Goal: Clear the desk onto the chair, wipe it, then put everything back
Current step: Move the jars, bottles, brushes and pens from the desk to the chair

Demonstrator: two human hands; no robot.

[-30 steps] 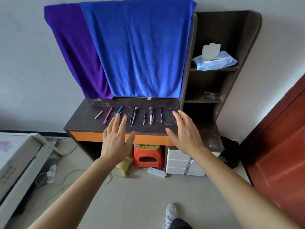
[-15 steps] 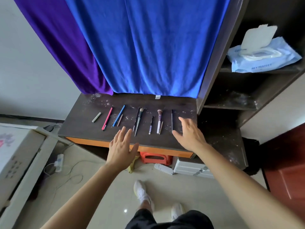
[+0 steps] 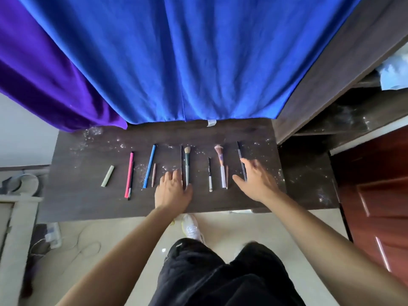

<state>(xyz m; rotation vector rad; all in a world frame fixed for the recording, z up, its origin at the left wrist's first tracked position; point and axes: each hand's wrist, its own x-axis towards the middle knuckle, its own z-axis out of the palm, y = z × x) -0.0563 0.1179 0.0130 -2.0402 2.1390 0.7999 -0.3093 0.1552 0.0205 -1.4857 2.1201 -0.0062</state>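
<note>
the tools are lying in 1 tidy row across the dark desk (image 3: 88, 195), handles toward the person, probably so each can be picked off from the near edge. white dust is speckling the wood, thickest toward the back, which is likely why the wipe is needed.

the left hand (image 3: 172, 191) is resting with its fingers close together and tips down on the desk, thumb just beside the handle end of the green brush (image 3: 187, 166) - touching, but not yet gripping as far as i can tell. the right hand (image 3: 256, 184) is hovering with its fingers spread wide and blurred over the black liner (image 3: 241, 155), holding nothing.

judging by this, clearing is only beginning - no chair is showing.
</note>
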